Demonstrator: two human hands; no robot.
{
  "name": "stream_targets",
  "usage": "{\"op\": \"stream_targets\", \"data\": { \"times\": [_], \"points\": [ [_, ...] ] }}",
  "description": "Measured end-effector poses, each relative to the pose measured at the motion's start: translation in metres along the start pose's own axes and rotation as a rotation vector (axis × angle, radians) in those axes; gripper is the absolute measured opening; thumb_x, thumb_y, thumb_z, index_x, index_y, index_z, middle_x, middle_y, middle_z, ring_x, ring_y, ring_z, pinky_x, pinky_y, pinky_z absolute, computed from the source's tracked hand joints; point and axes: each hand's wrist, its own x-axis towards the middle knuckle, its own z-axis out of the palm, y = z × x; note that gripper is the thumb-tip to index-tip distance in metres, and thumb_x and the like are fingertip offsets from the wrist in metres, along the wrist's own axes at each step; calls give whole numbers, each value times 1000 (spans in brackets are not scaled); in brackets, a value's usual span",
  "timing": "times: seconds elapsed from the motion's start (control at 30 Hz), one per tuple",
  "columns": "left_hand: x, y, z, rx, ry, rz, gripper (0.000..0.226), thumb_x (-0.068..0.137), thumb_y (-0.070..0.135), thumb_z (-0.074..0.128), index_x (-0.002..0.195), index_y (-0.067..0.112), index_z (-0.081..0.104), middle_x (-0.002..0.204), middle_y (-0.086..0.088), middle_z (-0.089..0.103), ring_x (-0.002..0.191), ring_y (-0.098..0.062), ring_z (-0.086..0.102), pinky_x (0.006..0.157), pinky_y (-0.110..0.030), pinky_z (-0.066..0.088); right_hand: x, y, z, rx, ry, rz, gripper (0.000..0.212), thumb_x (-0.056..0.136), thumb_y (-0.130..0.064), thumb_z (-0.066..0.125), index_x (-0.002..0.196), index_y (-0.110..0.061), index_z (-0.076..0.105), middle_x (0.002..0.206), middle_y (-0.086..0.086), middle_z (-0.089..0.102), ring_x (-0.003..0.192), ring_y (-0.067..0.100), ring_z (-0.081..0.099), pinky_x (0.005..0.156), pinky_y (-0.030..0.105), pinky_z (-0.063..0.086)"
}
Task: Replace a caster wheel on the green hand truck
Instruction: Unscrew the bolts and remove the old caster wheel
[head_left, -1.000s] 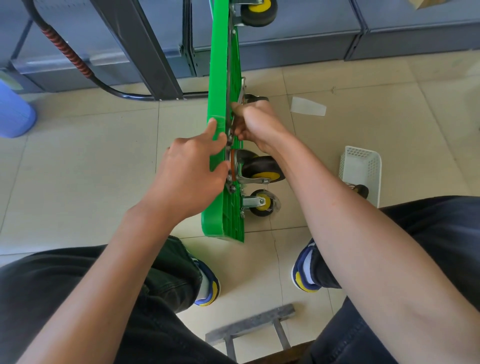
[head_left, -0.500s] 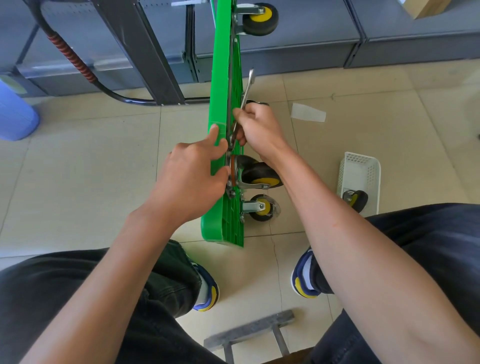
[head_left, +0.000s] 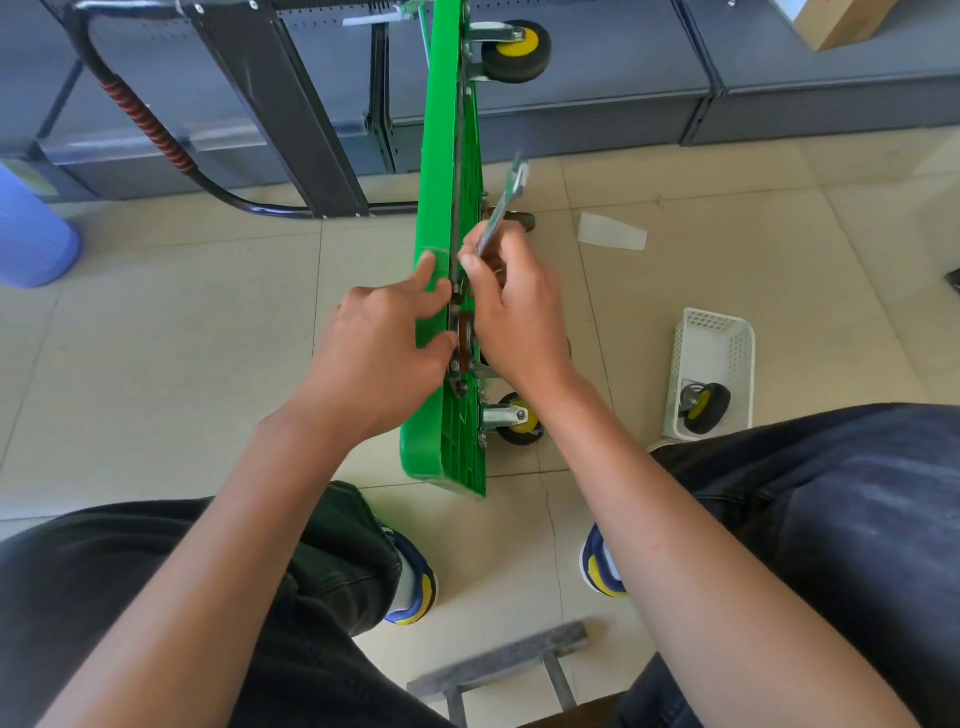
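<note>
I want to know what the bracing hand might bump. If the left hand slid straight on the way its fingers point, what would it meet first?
The left hand already touches the green hand truck. Its fingers point up along the deck, and that green face looks free ahead; depth is unclear.

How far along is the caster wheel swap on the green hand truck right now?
Looks done: one loose caster already lies in the white basket, apart from the truck. In hand: the green hand truck stands on edge, the left hand steadies its deck, and the right hand holds a wrench at the mounting bolts. Left: finishing those bolts; whether they're being tightened or loosened can't be told.
</note>
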Motion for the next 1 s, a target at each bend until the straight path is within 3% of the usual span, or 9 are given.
{"op": "stream_targets", "data": {
  "times": [0.17, 0.27, 0.43, 0.6, 0.8, 0.9, 1.0],
  "points": [
    [0, -2, 2, 1, 0, 12, 49, 95, 20, 65, 143, 22, 56, 159, 9, 35, 105, -32, 67, 105, -43, 48, -26, 4, -2, -9, 60, -98, 14, 102, -4, 54, 111, 0, 64, 105, 2, 69, 85, 15, 67, 78, 30, 55],
    [0, -4, 3, -2, 0, 6, 51, 95, 22, 65, 145, 22, 54, 159, 10, 34, 111, -31, 65, 107, -43, 47, -39, 8, -1, -42, 77, -94, 19, 102, -7, 55, 118, -3, 65, 108, 5, 72, 86, 18, 70, 78, 36, 57],
    [0, -5, 3, 1, -4, 0, 52, 96, 24, 64, 147, 24, 51, 160, 12, 33, 109, -27, 65, 105, -40, 48, -52, 13, -2, 55, 75, -66, 25, 101, 1, 57, 125, 3, 63, 123, 10, 71, 115, 20, 69, 96, 44, 57],
    [-1, -6, 4, -12, -4, 2, 53, 96, 25, 64, 147, 24, 50, 160, 15, 32, 115, -26, 63, 105, -42, 49, -59, 19, -5, 83, 42, -37, 28, 100, 8, 53, 125, 3, 63, 128, 12, 69, 121, 24, 66, 99, 50, 55],
    [-1, -7, 5, -19, 10, 10, 51, 97, 24, 64, 146, 23, 51, 160, 12, 32, 106, -24, 66, 103, -36, 49, -51, 3, -13, 130, 157, 33, 21, 104, -3, 52, 119, -3, 67, 109, -16, 68, 94, 10, 74, 84, 37, 61],
    [0, -6, 6, -18, 9, 10, 51, 97, 25, 64, 147, 23, 51, 160, 13, 32, 106, -22, 65, 97, -31, 48, -40, 4, -15, 166, 178, 69, 16, 103, -5, 54, 112, -2, 67, 107, -3, 72, 84, 15, 74, 80, 44, 61],
    [-1, -6, 4, -16, 4, 2, 51, 97, 25, 64, 147, 24, 51, 160, 14, 31, 106, -21, 65, 96, -29, 47, -33, 9, -15, 238, 218, 167, 10, 104, -13, 57, 106, -17, 66, 98, -1, 75, 78, 17, 74, 77, 50, 61]
  ]
}}
